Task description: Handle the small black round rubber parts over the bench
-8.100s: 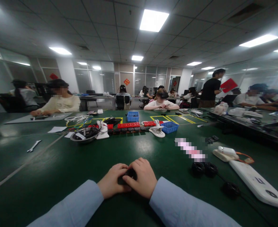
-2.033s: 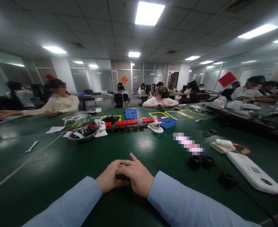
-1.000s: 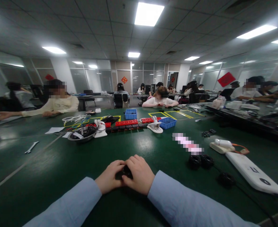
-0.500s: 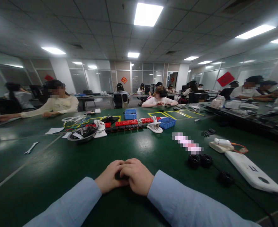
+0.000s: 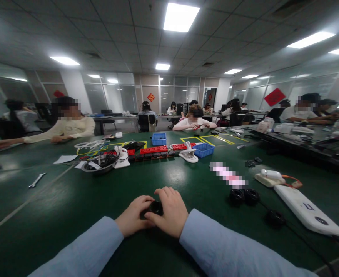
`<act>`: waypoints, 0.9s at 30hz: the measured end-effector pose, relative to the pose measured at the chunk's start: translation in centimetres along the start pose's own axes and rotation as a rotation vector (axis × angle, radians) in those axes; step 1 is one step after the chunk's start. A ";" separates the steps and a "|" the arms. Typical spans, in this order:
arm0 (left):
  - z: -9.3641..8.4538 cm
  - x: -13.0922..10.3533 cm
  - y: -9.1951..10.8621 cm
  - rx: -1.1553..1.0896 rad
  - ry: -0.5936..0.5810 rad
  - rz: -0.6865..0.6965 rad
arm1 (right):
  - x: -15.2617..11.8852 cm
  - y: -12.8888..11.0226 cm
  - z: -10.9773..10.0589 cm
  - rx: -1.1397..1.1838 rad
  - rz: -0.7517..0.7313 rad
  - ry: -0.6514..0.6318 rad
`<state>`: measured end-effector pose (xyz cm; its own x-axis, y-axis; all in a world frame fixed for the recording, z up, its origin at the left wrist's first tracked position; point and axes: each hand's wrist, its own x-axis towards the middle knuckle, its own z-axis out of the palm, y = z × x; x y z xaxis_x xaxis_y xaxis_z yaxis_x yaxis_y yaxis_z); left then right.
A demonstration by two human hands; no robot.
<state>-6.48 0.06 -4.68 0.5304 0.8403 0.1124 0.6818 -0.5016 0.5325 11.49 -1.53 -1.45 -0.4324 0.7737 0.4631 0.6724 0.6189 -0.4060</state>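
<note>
Between my two hands is a small black round part (image 5: 157, 207), dark and hollow-looking on top, just above or on the green tabletop (image 5: 79, 207). My left hand (image 5: 135, 215) curls round its left side, thumb low and fingers over the far edge. My right hand (image 5: 171, 211) grips it from the right, with fingers arched and the thumb reaching across its near side. The part's lower half is hidden by the hands. I cannot make out its exact kind.
On the right lie black ring-shaped pieces (image 5: 237, 196) on a cable and a white power bank-like device (image 5: 309, 209). Farther off are red power strips (image 5: 154, 150), a blue bin (image 5: 204, 150), a white clip stand (image 5: 189, 153), and a metal bowl (image 5: 100, 167). A wrench (image 5: 37, 180) lies left.
My right hand has lifted and spread its fingers, uncovering the black part that it covered before. My left hand has stayed almost still.
</note>
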 end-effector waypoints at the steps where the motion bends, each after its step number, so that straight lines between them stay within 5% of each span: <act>1: 0.0 0.0 0.0 0.006 0.003 0.006 | 0.0 0.0 0.1 -0.012 0.026 -0.018; 27: 0.3 0.0 0.1 -0.001 0.052 0.030 | 0.0 0.5 0.4 0.071 -0.242 -0.115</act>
<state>-6.28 0.00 -4.86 0.5236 0.8345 0.1714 0.6657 -0.5263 0.5290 11.55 -1.17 -1.93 -0.6433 0.6102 0.4624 0.4992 0.7922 -0.3509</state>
